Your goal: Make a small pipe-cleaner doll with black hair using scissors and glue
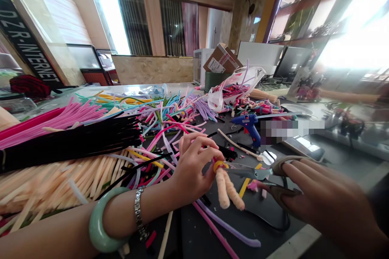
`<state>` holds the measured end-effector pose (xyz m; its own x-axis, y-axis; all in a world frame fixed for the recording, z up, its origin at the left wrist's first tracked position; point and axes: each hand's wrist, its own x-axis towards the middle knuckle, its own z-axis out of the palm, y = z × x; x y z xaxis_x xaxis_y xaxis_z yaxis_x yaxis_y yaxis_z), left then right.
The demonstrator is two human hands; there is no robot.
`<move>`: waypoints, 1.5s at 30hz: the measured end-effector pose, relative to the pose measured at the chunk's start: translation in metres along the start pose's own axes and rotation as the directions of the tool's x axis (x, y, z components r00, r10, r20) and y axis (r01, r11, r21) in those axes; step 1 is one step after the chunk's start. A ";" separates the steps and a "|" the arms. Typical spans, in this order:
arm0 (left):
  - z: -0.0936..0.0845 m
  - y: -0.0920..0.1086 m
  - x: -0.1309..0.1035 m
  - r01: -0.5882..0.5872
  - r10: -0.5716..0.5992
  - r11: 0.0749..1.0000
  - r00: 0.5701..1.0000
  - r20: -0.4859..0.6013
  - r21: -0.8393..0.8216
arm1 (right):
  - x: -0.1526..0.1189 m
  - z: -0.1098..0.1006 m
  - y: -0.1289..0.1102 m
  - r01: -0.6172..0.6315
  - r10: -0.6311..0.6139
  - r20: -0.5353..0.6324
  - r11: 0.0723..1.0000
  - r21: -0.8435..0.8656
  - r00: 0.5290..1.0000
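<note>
My left hand [194, 160] pinches a small pipe-cleaner doll [224, 188], with two peach fuzzy legs hanging down and a yellow band round its middle. The doll's upper part is hidden behind my fingers. In my right hand [325, 198] is a pair of scissors [264, 173], my fingers through the dark handles. The blades reach left to the yellow band; whether they touch it I cannot tell. Below and right of the blades lie a yellow strip [244, 187] and small pink scraps [253, 185].
A blue glue gun [248, 125] lies beyond my hands, near a phone [304, 145]. Bundles of black pipe cleaners [75, 139], peach ones [60, 186] and pink ones [79, 119] fill the left. Finished-looking figures and a plastic bag [215, 99] lie at the back.
</note>
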<state>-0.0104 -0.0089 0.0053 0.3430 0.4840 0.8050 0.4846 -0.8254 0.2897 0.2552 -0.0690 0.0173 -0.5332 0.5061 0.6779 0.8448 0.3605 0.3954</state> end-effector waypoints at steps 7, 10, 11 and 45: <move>-0.001 0.001 0.000 0.000 0.000 1.000 1.000 0.000 0.016 | 0.000 -0.001 0.001 0.035 -0.035 0.018 0.999 -0.034 0.999; -0.001 0.000 -0.001 -0.005 0.005 1.000 1.000 -0.001 0.020 | -0.001 0.000 0.001 0.016 -0.016 0.033 0.999 -0.027 0.999; -0.001 0.000 -0.001 -0.006 0.006 1.000 1.000 -0.001 0.022 | -0.002 0.000 0.001 0.003 -0.002 0.033 1.000 -0.026 0.999; 0.002 0.003 0.001 0.220 -0.204 0.934 0.975 0.086 -0.280 | -0.004 -0.001 0.000 -0.190 0.183 0.092 0.978 0.082 0.979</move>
<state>-0.0074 -0.0100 0.0061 0.3043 0.6654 0.6816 0.3031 -0.7460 0.5930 0.2572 -0.0721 0.0149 -0.3716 0.6333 0.6789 0.9243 0.3207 0.2068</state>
